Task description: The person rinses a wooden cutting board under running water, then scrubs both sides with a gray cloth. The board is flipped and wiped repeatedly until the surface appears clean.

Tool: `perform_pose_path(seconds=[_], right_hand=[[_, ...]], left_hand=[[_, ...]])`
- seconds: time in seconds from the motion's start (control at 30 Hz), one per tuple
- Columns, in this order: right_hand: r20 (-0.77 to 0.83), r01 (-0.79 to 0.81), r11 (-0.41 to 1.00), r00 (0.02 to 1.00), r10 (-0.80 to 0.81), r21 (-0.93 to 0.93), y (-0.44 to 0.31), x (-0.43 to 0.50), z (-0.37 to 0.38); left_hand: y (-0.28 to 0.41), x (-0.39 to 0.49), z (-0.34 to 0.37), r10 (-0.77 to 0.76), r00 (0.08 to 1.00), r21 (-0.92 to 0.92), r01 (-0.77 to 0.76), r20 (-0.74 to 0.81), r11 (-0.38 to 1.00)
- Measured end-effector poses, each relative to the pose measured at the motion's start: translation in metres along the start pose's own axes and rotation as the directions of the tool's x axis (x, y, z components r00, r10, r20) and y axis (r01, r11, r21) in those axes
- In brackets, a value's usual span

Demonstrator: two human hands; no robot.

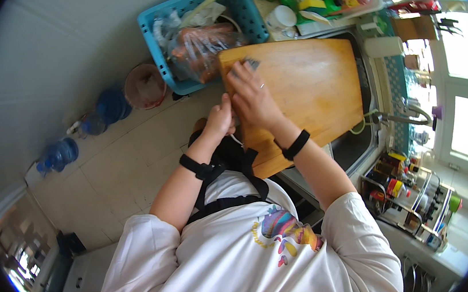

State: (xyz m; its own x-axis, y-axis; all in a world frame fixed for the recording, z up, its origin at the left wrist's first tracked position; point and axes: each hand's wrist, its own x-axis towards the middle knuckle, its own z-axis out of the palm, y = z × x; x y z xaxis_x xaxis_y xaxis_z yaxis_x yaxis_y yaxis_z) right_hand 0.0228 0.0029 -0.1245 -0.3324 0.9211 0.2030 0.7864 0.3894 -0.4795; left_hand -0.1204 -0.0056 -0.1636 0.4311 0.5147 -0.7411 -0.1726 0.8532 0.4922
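Note:
A large wooden cutting board [313, 80] lies tilted across the sink [353, 149], covering much of it. My left hand [219, 121] grips the board's left edge, its thumb up along the rim and its curled fingers partly hidden. Flat on the board near that same edge is my right hand [254, 96], fingers stretched forward. Under its fingertips a small dark grey scrubbing pad [252, 63] shows, mostly covered by the hand. A thin white loop [236, 139] hangs just below my left hand.
A blue plastic basket [157, 51] beside the board holds a clear bag of carrots [205, 45]. Past the board stand a white cup [281, 18] and a tray of cleaning bottles [357, 11]. The faucet [404, 118] and a condiment rack [408, 195] are at right; a bucket [145, 87] is on the floor.

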Motion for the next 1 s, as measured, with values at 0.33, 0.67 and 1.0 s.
perform_pose_path(seconds=[0.33,0.67,1.0], right_hand=[[0.248,-0.113,0.993,0.962,0.115,-0.025,-0.006,-0.177,-0.056],[-0.447,-0.864,0.497,0.480,0.755,-0.087,0.127,-0.248,-0.099],[0.025,-0.180,0.969,0.984,0.179,0.172,-0.013,-0.164,-0.038]], left_hand=[[-0.001,0.004,-0.012,-0.030,0.998,0.114,0.024,0.048,0.993],[-0.002,-0.003,-0.005,-0.021,0.995,0.161,0.006,0.096,0.987],[0.050,0.006,-0.049,-0.014,1.000,0.376,0.012,0.002,0.927]])
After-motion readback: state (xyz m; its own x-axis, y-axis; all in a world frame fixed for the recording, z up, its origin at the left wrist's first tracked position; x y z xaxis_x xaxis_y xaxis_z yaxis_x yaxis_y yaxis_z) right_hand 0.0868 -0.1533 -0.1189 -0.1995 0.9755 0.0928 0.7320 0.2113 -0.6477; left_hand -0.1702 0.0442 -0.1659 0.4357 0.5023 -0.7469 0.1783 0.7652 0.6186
